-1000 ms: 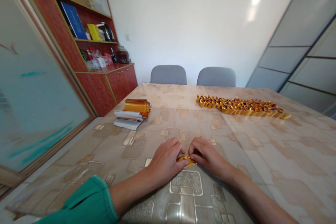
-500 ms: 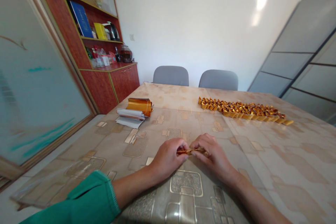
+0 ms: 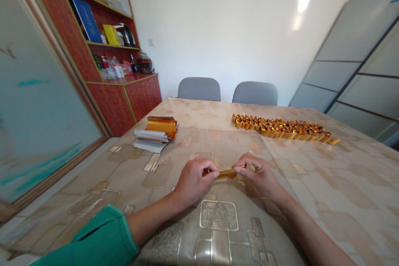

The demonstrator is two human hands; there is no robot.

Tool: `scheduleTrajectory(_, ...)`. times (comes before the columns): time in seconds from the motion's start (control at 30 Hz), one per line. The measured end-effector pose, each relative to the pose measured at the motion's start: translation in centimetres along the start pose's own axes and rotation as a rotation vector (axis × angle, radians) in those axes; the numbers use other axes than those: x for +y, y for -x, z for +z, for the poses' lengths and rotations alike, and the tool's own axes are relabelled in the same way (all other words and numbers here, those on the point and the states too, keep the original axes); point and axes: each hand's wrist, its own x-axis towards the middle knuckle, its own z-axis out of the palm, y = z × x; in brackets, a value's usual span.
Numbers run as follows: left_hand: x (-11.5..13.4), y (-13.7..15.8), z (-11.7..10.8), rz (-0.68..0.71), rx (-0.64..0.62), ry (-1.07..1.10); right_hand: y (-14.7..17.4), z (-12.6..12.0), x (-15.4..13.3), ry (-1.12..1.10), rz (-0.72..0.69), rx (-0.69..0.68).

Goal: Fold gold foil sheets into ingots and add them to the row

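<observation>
A narrow piece of folded gold foil paper is stretched between my two hands, just above the tablecloth. My left hand pinches its left end between thumb and fingers. At the right end, my right hand grips it with thumb and forefinger. Further off to the left lies a stack of gold foil sheets, with white-backed paper sheets against its near side. Beyond my right hand, several folded gold foil pieces sit in long, tight rows.
A patterned cloth covers the table. Two grey chairs stand at its far edge, before a white wall. A red-brown shelf cabinet with jugs and a kettle is at the left, near a frosted glass door. Grey panels lean at the right.
My hands have moved apart, showing more of the gold foil paper between them. The whole view has shifted slightly, so the background sits a little further left.
</observation>
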Motion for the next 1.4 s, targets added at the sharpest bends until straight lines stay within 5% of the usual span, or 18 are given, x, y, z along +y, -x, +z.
scheduleTrajectory(0.17,-0.2,-0.4,0.0,-0.056,0.063,0.092,-0.3,-1.1,0.6,-0.185,0.183,0.143)
scheduleTrajectory(0.3,-0.6,-0.9,0.2,-0.254,0.144,0.502,-0.2,-0.5,0.5,-0.253,0.218,0.239)
scheduleTrajectory(0.43,-0.7,-1.1,0.8,-0.412,0.22,0.932,-0.1,3.4,-1.0,-0.542,0.346,0.003)
scheduleTrajectory(0.6,-0.7,-0.7,1.3,-0.487,0.193,1.185,-0.8,8.1,-2.3,-0.514,0.203,-0.049)
scheduleTrajectory(0.87,-1.1,-1.0,0.5,-0.385,0.216,0.969,-0.9,6.6,-1.6,-0.459,0.246,0.066)
scheduleTrajectory(1.13,-0.7,-0.8,0.4,-0.544,0.112,1.07,-1.1,5.6,-2.5,-0.386,0.249,0.159)
scheduleTrajectory(1.4,-1.0,-1.1,0.3,-0.556,0.184,1.03,-1.2,5.1,-2.7,-0.369,0.272,0.151)
